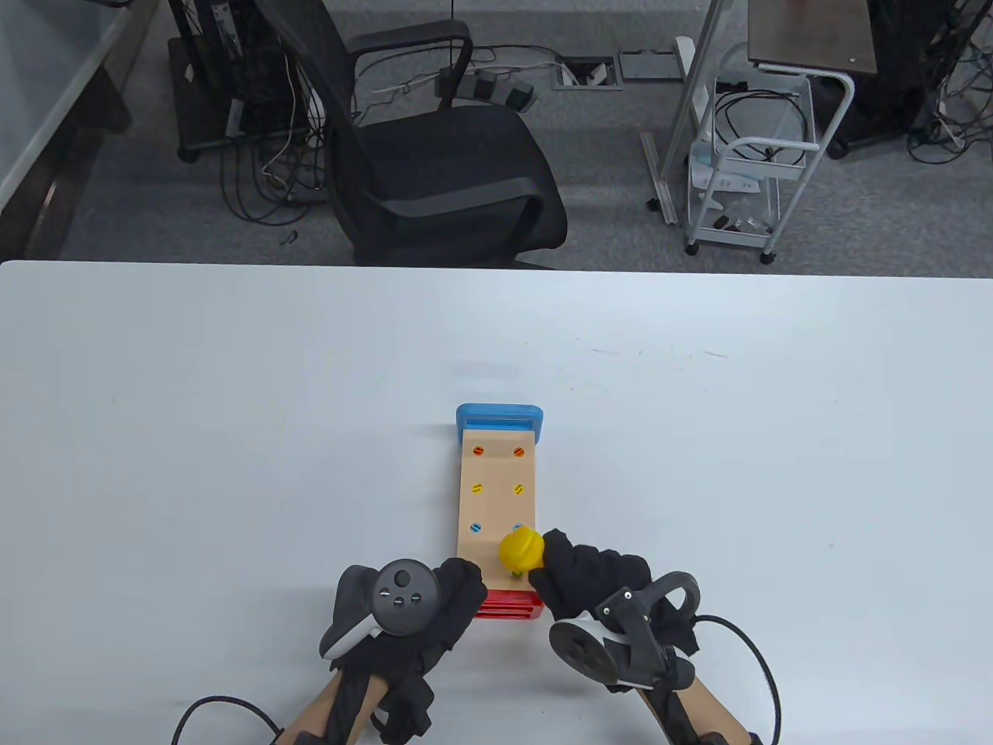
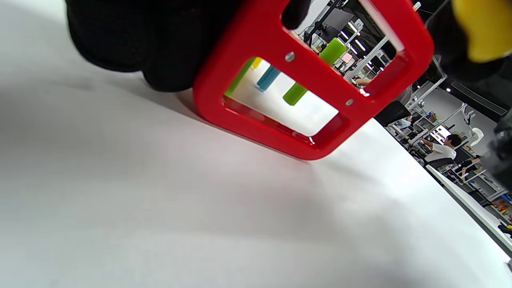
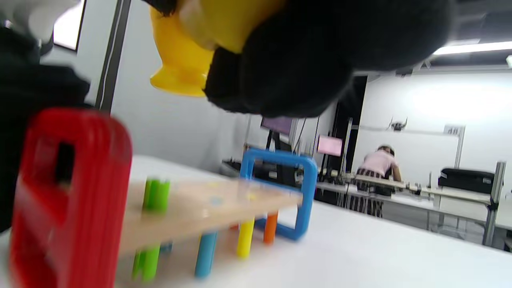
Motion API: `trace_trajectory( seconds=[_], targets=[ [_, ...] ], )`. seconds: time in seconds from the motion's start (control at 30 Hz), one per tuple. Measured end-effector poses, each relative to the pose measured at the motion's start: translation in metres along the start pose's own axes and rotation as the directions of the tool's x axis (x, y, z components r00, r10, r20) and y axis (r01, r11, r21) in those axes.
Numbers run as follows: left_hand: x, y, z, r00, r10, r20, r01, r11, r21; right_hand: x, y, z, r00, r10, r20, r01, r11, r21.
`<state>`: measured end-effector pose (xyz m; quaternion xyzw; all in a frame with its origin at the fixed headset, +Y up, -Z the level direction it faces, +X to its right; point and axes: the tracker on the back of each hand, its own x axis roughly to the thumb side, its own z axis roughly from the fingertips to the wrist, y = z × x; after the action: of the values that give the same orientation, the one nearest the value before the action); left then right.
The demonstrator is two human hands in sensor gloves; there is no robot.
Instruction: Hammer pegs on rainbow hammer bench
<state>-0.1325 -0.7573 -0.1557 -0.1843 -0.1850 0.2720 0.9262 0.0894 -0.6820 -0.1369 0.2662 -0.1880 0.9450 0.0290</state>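
One green peg (image 1: 516, 573) half-hidden under hammer (image 1: 520, 549).

I see the bench's top board (image 1: 496, 497) as pale, matt bare wood. Its red end frame (image 2: 316, 100) is glossy and smooth, catching highlights; the blue end frame (image 1: 500, 419) looks smooth too. The yellow hammer head (image 1: 520, 549) has a smooth painted sheen. Both gloves (image 1: 434, 613) are black, matt knitted cloth. The table (image 1: 233, 434) is smooth, matt white.
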Motion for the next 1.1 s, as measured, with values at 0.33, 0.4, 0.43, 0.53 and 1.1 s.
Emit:
trace_trajectory(
  seconds=[0.33, 0.4, 0.43, 0.53, 1.1],
  targets=[
    [0.000, 0.000, 0.000, 1.000, -0.001, 0.000, 0.001, 1.000, -0.002, 0.003, 0.012, 0.002, 0.999, 0.052, 0.015, -0.054, 0.984, 0.171],
    [0.000, 0.000, 0.000, 1.000, 0.001, 0.001, -0.001, 1.000, -0.002, 0.001, -0.005, 0.002, 1.000, 0.004, 0.003, -0.004, 0.999, -0.049],
    [0.000, 0.000, 0.000, 1.000, 0.000, 0.001, 0.000, 1.000, -0.002, 0.000, -0.008, 0.002, 1.000, -0.018, -0.002, 0.018, 0.996, -0.083],
    [0.000, 0.000, -0.001, 1.000, 0.002, 0.002, -0.002, 1.000, -0.005, 0.000, 0.006, 0.006, 1.000, -0.011, -0.011, 0.011, 1.000, -0.010],
    [0.000, 0.000, 0.000, 1.000, -0.007, -0.001, 0.007, 1.000, 0.001, -0.006, 0.026, 0.006, 0.993, 0.114, 0.022, -0.116, 0.966, 0.231]
  ],
)
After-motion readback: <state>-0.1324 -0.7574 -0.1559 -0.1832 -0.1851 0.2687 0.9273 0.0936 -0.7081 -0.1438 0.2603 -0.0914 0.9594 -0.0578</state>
